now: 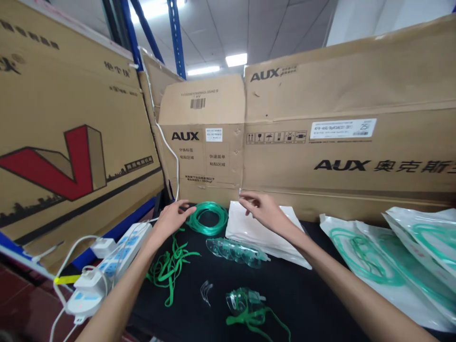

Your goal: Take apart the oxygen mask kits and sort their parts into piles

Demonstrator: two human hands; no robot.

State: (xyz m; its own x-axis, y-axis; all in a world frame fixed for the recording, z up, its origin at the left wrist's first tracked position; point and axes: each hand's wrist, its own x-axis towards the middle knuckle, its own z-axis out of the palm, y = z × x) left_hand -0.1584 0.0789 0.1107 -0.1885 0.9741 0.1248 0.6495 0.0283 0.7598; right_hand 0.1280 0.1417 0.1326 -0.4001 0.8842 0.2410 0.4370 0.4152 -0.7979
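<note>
Green tubing at 11 o'clock on the counter, both hands empty.
Left hand (176, 216), half open, meets the coil's (208, 218) 9 o'clock side; right hand (259, 208), loosely curled, is above white bags (237, 225).

Right of the coil (208, 231), the right hand (265, 209) is hiding some paper (238, 223); farther right, the edge is cutting off pouches (423, 242). Above the coil, the label's (213, 135) print is looking too small to read. Below, 2 forearms (342, 280) are extending past view.

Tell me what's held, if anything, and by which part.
Nothing is held: the left hand is open by the green tubing coil, the right hand open over the white stack.
</note>
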